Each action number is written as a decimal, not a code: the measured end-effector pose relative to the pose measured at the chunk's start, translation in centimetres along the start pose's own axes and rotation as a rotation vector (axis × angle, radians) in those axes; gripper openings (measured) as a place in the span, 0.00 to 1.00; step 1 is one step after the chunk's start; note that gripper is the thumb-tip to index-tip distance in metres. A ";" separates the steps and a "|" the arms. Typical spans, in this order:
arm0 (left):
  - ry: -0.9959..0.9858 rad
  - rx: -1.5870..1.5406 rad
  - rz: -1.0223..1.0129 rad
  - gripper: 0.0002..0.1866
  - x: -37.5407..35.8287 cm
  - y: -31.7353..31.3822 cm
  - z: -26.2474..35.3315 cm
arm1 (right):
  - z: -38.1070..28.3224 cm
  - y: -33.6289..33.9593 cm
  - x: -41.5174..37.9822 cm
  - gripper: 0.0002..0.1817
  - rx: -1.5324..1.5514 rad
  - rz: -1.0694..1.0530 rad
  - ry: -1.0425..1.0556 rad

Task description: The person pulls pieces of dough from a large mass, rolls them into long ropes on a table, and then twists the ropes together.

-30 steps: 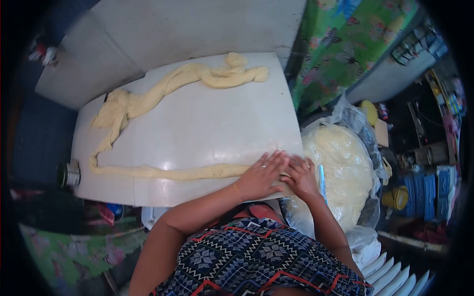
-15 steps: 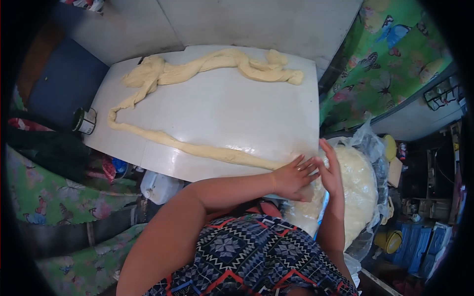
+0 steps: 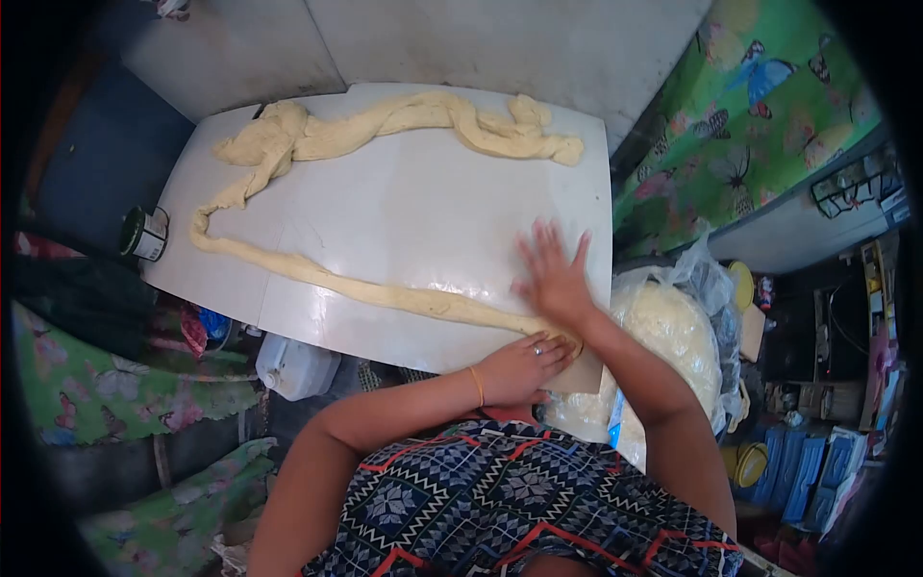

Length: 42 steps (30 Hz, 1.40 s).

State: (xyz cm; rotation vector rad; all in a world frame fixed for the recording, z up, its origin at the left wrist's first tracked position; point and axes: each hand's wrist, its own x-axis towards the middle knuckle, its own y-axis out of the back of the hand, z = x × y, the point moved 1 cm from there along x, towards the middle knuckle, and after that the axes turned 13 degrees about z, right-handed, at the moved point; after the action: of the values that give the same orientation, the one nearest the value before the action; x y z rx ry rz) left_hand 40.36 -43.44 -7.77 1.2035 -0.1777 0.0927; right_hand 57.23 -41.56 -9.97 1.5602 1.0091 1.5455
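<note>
My table (image 3: 404,221) carries a long dough rope (image 3: 385,293), looping from far right around the left to near right, where I seem to be flattening its end; an even palm suits next. At right, clear plastic (image 3: 719,279) covers a pale mass (image 3: 663,313). My left hand (image 3: 529,365) lies over the end, grip unclear; my right hand (image 3: 555,274) spreads wide, holding nothing. The tin's (image 3: 145,234) contents I can't tell.

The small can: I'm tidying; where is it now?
In the head view, the can is far left, by the left edge of the tabletop, left of the dough.
</note>
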 end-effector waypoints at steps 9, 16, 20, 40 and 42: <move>0.200 -0.027 0.173 0.38 -3.4 1.5 -0.6 | 3.2 0.3 0.5 0.38 0.025 0.100 -0.086; 0.160 0.023 0.213 0.37 -3.5 1.5 -1.4 | -0.8 -0.4 1.3 0.38 -0.106 -0.023 0.048; 0.139 0.023 0.253 0.36 -4.1 0.7 -1.2 | -0.9 -1.6 3.7 0.38 -0.014 0.115 -0.091; 0.458 0.169 0.587 0.30 -8.8 3.1 -3.3 | -8.1 -2.9 7.1 0.39 0.036 0.142 -0.013; 0.468 0.195 0.622 0.29 -9.1 3.2 -3.6 | -8.6 -3.2 6.8 0.39 0.112 0.214 -0.047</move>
State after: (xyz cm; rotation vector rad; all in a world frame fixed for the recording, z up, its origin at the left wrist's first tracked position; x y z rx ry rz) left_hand 31.17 -38.68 -7.80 1.2503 -0.1272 0.9439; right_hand 48.32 -34.35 -9.52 1.8247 0.9414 1.6097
